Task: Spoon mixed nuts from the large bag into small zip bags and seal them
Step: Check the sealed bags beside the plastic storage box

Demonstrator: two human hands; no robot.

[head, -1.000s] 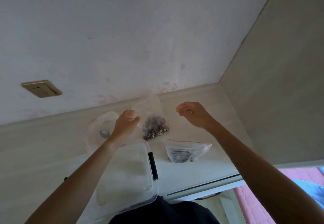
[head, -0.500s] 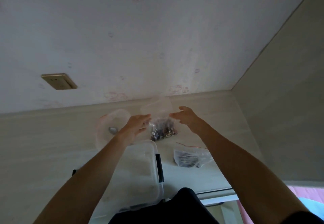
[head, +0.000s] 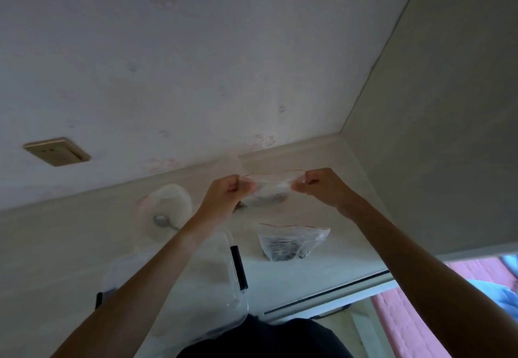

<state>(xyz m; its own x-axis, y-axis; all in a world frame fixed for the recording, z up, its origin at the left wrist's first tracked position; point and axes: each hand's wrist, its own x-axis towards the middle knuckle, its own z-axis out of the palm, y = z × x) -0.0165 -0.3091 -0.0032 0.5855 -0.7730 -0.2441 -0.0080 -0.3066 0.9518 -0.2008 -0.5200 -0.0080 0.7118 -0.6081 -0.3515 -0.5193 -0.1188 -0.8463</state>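
Observation:
My left hand (head: 228, 193) and my right hand (head: 319, 186) each pinch one end of a small clear zip bag (head: 270, 182) with a red seal line, held stretched between them above the desk. Dark nuts (head: 273, 197) show through its lower part. A second small zip bag (head: 291, 241) with nuts in it lies on the desk nearer to me, its red strip on top. A metal spoon (head: 162, 221) rests inside a large clear bag (head: 168, 207) to the left.
A clear plastic storage box (head: 215, 279) with a black latch sits under my left forearm at the desk's (head: 56, 245) near edge. A wall with a socket plate (head: 56, 151) rises behind. A side panel (head: 448, 133) closes off the right.
Both hands went from open beside the nut bag to pinching its top corners. The bag is now lifted and stretched between them.

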